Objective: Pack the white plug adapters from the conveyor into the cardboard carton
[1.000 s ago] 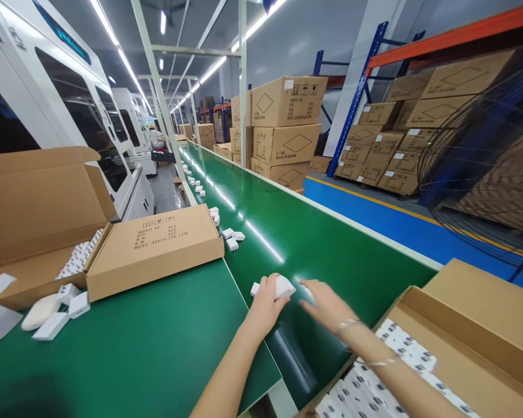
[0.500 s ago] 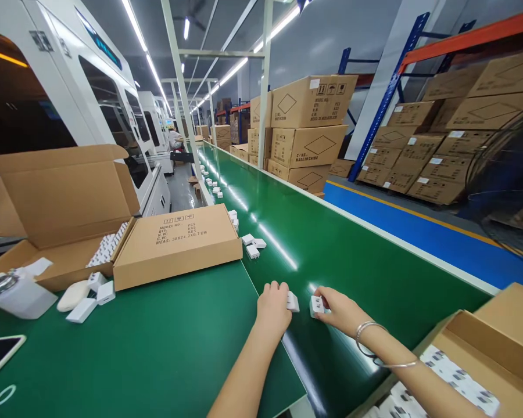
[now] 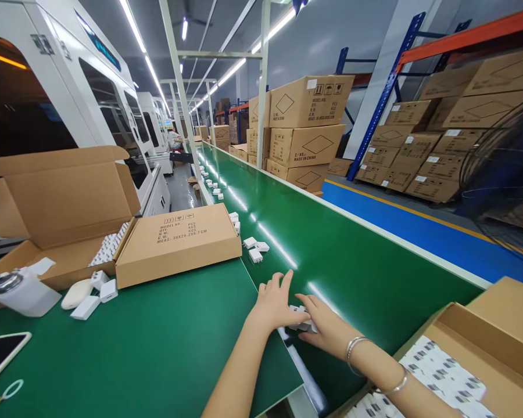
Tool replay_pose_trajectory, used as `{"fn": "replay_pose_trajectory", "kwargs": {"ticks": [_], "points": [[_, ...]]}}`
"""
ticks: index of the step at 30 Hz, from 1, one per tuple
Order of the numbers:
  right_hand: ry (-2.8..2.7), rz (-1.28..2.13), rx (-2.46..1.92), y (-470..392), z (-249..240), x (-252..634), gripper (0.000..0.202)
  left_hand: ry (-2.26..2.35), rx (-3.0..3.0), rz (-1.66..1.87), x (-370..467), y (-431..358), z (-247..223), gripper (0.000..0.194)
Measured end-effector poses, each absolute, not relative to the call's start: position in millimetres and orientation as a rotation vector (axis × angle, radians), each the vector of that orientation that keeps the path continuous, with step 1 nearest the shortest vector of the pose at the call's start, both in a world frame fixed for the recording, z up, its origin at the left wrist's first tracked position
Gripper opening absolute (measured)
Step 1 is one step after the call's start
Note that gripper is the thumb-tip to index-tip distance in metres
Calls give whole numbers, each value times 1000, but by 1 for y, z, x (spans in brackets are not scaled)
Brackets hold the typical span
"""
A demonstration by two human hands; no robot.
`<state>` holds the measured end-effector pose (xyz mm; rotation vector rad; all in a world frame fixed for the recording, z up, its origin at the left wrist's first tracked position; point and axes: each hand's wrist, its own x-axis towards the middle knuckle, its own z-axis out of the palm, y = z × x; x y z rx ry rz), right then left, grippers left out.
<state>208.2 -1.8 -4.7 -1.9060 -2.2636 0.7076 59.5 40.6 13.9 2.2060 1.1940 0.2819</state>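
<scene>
White plug adapters (image 3: 300,319) sit together on the near end of the green conveyor belt (image 3: 357,278), partly covered by my hands. My left hand (image 3: 275,302) is at their left, its fingers spread and its thumb reaching over them. From the right, my right hand (image 3: 325,322) has its fingers around the adapters, with thumb and forefinger apart on either side. Silver bracelets circle my right wrist. Farther up the belt lies a small group of white adapters (image 3: 255,255).
A closed carton (image 3: 178,244) rests on the green table (image 3: 157,342), beside an open carton (image 3: 65,203), loose adapters, a white container (image 3: 26,293) and a phone (image 3: 2,357). At the lower right, an open box (image 3: 488,342) holds many adapters (image 3: 440,371).
My two hands have come closer together, bringing the separate adapters side by side. My left fingers have spread, and the right hand has moved left and slightly down.
</scene>
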Motion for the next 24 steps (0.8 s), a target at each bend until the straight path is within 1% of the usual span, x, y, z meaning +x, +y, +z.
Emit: {"fn": "replay_pose_trajectory", "kwargs": {"ticks": [3, 5, 7, 10, 13, 17, 21, 24], "points": [[-2235, 704, -1934, -3, -4, 200, 51, 1232, 2110, 415, 55, 50, 8, 66], [-2227, 705, -1953, -6, -3, 195, 43, 1304, 2068, 504, 54, 57, 2, 50], [-2218, 701, -1981, -9, -2, 192, 35, 1394, 2044, 572, 52, 62, -4, 38], [-2175, 713, -2043, -15, -3, 187, 22, 1465, 2030, 594, 52, 66, -9, 32], [-2079, 792, -2065, -18, -7, 186, 16, 1481, 2045, 579, 52, 67, -11, 30], [-1800, 1052, -1994, -15, 0, 200, 17, 1501, 2061, 570, 51, 66, -11, 29], [-1360, 1389, -1780, -23, 28, 227, 33, 1517, 2038, 597, 51, 67, -14, 29], [-1066, 1515, -1597, -49, 48, 240, 43, 1542, 2065, 564, 51, 67, -15, 28]]}}
